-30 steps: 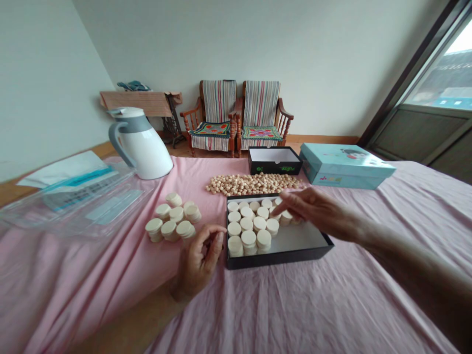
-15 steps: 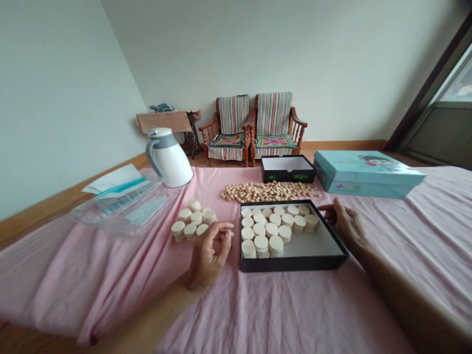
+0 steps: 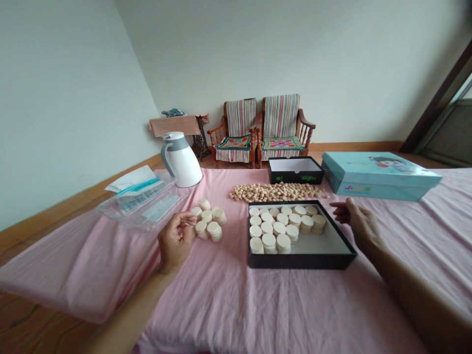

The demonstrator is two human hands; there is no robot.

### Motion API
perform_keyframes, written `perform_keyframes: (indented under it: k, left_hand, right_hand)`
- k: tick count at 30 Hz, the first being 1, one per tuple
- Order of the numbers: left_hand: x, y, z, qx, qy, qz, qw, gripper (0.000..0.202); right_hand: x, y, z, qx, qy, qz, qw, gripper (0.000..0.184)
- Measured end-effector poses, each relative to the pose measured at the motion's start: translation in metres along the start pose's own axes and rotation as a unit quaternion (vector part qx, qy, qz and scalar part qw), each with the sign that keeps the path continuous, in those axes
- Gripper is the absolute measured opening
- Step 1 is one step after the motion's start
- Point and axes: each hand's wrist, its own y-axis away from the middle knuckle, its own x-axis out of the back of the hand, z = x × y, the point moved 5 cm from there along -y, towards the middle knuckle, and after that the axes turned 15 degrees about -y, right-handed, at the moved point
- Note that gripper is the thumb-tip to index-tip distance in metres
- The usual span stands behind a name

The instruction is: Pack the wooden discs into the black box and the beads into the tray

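My left hand (image 3: 177,241) is at the left edge of a cluster of short stacks of pale round discs (image 3: 207,216) on the pink cloth. Its thumb and fingers curl around the leftmost stack, which they mostly hide. A shallow black box (image 3: 302,261) with a white inside stands to the right of the cluster. Rows of similar disc stacks (image 3: 279,228) fill its left and far part. Just past the box's right side is my right hand (image 3: 357,221), fingers loosely bent and apart, holding nothing. Whether it touches the rim I cannot tell.
Small beige nut-like pieces (image 3: 276,191) lie heaped behind the box. Further back are an open black box (image 3: 297,176) and a light blue box (image 3: 379,177). A white and grey jug (image 3: 186,164) and a clear plastic package (image 3: 143,201) stand on the left.
My left hand has moved left, from beside the black box to the cluster's left edge. My right hand has drawn slightly away from the box. The whole view has shifted a little.
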Motion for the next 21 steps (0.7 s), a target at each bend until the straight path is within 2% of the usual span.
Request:
perform_keyframes:
  k: [2,3,6,8,10,13,15,17,19,21]
  left_hand:
    - [-0.001,0.003,-0.007,0.004,-0.004,0.016,1.0,0.018]
    - [-0.002,0.004,-0.009,0.003,-0.008,0.022,1.0,0.018]
    - [-0.003,0.007,-0.007,-0.007,-0.018,0.023,1.0,0.019]
    - [-0.003,0.008,-0.005,-0.014,-0.021,0.018,1.0,0.019]
    - [-0.003,0.009,-0.004,-0.02,-0.019,0.012,1.0,0.018]
    - [-0.003,0.01,-0.006,-0.031,-0.019,0.003,0.999,0.018]
    - [-0.004,0.01,-0.007,-0.036,-0.025,-0.006,0.999,0.018]
    - [-0.004,0.011,-0.008,-0.037,-0.03,-0.015,0.999,0.017]
    - [-0.003,0.011,-0.004,-0.046,-0.035,-0.018,0.998,0.017]
    - [-0.002,0.008,0.004,-0.077,-0.047,-0.02,0.996,0.018]
  right_hand:
    - [-0.005,0.002,-0.022,0.012,-0.019,0.023,0.999,0.052]
    - [-0.014,0.004,-0.036,0.029,-0.02,0.006,0.999,0.048]
    - [-0.06,0.018,-0.076,0.06,0.05,-0.107,0.991,0.037]
    - [-0.099,0.033,-0.097,0.088,0.094,-0.199,0.971,0.03]
    - [-0.137,0.05,-0.109,0.123,0.128,-0.294,0.939,0.025]
    - [-0.17,0.072,-0.119,0.148,0.141,-0.355,0.912,0.022]
    - [-0.175,0.081,-0.121,0.146,0.136,-0.359,0.912,0.021]
    - [-0.166,0.083,-0.121,0.141,0.129,-0.337,0.922,0.021]
    - [-0.145,0.077,-0.116,0.133,0.119,-0.284,0.942,0.022]
    - [-0.115,0.065,-0.107,0.117,0.102,-0.202,0.967,0.025]
